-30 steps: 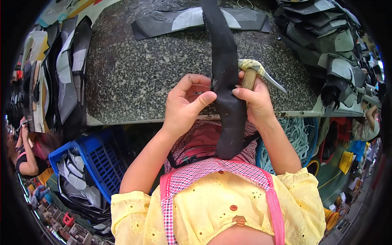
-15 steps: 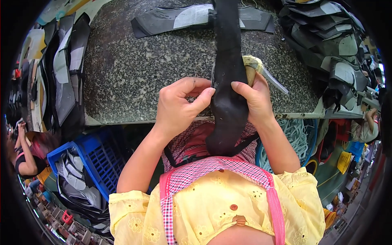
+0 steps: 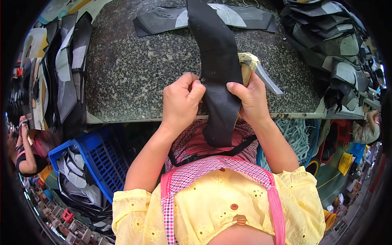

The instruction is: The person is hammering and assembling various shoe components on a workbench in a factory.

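A long curved black strip, of leather or a similar sheet material, runs from the far part of the stone-topped table down over its near edge toward my lap. My left hand is closed at the strip's left edge, thumb pressed against curled fingers; the pinched spot is partly hidden. On the right edge, my right hand grips the strip with its thumb on top. That same hand also holds a wooden-handled tool with a yellow-wrapped end and a narrow pale grey piece slanting off it.
Grey-and-black cut pieces lie across the table's far side. Stacks of similar pieces rise at right and left. Below stand a blue crate of pieces and a tub of pale strips. Other people work at both sides.
The strip's far end has swung left and its near end has drawn up a little. My left hand has moved slightly right, its fingers curling tighter. The right hand has shifted slightly left.
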`<action>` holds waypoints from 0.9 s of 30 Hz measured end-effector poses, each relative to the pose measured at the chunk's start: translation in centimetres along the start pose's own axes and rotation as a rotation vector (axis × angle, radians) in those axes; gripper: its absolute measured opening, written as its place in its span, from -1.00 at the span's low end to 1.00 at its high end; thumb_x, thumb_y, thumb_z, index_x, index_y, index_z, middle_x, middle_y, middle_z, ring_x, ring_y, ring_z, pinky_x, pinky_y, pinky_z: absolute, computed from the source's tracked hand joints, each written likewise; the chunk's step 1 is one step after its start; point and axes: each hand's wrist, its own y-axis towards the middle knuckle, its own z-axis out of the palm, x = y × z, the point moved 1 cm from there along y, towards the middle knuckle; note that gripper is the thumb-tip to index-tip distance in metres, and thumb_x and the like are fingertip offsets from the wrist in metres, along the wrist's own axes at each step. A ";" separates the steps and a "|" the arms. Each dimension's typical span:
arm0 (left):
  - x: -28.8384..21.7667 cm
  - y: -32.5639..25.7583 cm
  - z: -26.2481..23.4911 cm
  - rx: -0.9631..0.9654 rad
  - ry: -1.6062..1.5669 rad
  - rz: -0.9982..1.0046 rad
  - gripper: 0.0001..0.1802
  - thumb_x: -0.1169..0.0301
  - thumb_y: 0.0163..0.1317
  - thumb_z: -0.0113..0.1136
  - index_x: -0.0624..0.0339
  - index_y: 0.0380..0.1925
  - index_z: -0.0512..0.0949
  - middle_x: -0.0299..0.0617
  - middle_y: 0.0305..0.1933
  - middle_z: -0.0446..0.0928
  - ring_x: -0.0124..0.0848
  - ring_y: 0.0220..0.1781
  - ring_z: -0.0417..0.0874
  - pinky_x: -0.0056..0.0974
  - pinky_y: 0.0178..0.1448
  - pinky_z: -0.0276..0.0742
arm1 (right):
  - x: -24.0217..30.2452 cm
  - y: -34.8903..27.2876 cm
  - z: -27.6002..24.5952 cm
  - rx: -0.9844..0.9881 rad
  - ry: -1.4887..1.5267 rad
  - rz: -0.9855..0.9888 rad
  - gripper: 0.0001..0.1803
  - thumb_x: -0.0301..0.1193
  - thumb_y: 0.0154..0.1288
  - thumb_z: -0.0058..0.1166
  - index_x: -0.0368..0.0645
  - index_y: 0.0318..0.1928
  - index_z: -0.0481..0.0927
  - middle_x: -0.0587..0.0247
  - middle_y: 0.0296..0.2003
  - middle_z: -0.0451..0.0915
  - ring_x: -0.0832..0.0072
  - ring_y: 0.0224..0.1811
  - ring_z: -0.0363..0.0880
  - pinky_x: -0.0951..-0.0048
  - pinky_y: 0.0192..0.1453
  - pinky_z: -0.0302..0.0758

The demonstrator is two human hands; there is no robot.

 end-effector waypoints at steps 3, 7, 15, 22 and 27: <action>1.3 0.2 -0.1 0.055 -0.337 -0.109 -0.80 0.44 0.27 0.04 0.37 -0.35 0.58 -0.08 -0.65 0.47 -0.45 -0.59 0.52 -0.26 -0.46 0.43 | 0.0 0.1 0.1 0.022 0.037 0.071 -0.49 -0.66 0.13 0.08 -0.37 0.15 0.37 0.16 -0.04 0.56 0.47 -0.08 0.60 0.40 0.05 0.57; -0.3 0.1 -1.5 0.131 -0.003 0.144 -0.81 0.41 0.28 0.11 0.36 -0.33 0.57 -0.02 -0.54 0.52 -0.28 -0.54 0.57 -0.22 -0.40 0.47 | -0.3 0.4 -0.6 0.023 0.041 0.046 -0.50 -0.66 0.14 0.07 -0.37 0.14 0.37 0.14 -0.06 0.57 0.46 -0.10 0.61 0.40 0.03 0.60; -0.6 1.0 -1.8 0.147 0.218 0.450 -0.85 0.44 0.24 0.16 0.33 -0.42 0.50 0.00 -0.51 0.48 -0.01 -0.44 0.56 -0.11 -0.35 0.49 | -0.3 0.4 -0.9 0.076 0.070 0.016 -0.52 -0.65 0.13 0.06 -0.37 0.12 0.38 0.14 -0.07 0.58 0.46 -0.11 0.62 0.41 0.01 0.60; 0.7 2.4 -2.6 0.031 -0.095 -0.049 -0.81 0.50 0.27 0.01 0.34 -0.31 0.61 -0.09 -0.48 0.60 -0.34 -0.50 0.66 -0.34 -0.35 0.53 | -0.2 0.6 -0.7 0.065 0.077 0.015 -0.49 -0.64 0.11 0.02 -0.37 0.14 0.38 0.16 -0.06 0.56 0.48 -0.10 0.59 0.42 0.01 0.57; -4.3 2.2 -4.2 -0.019 0.551 1.116 -0.74 0.50 0.03 0.20 0.03 -0.23 0.65 -0.23 0.11 0.54 -0.24 0.22 0.49 -0.16 0.25 0.41 | 0.0 0.9 -1.3 0.090 0.018 0.031 -0.50 -0.62 0.11 0.00 -0.36 0.13 0.39 0.17 -0.06 0.55 0.50 -0.10 0.57 0.45 0.01 0.55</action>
